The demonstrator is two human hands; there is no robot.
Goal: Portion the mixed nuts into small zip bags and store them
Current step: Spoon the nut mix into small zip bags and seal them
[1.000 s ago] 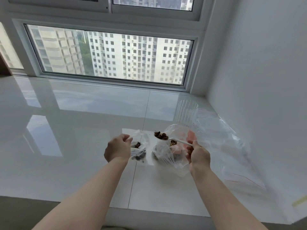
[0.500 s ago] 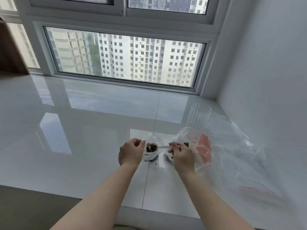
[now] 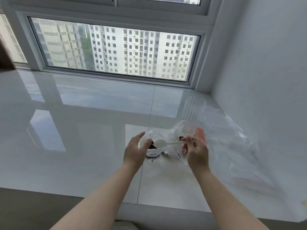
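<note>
My left hand [image 3: 135,151] holds the mouth of a small clear zip bag [image 3: 153,151] on the glossy white ledge, thumb pinching its near edge. Dark nuts [image 3: 151,146] show inside it. My right hand [image 3: 196,151] pinches the handle of a white plastic spoon [image 3: 163,143], whose bowl is turned over above the small bag's mouth. Just to the right lies the larger clear bag of mixed nuts [image 3: 184,133] with a pink patch on it; a few dark nuts show at its mouth.
A ribbed clear plastic cup [image 3: 194,109] stands behind the bags. More crumpled clear plastic bags [image 3: 232,140] spread to the right against the white wall. The white tiled ledge [image 3: 74,130] stretches left toward the window; its front edge is near my forearms.
The right hand carried a loaded spoon from the big bag leftward to the small bag. The spoon's bowl now looks empty and turned over. My view has shifted closer.
</note>
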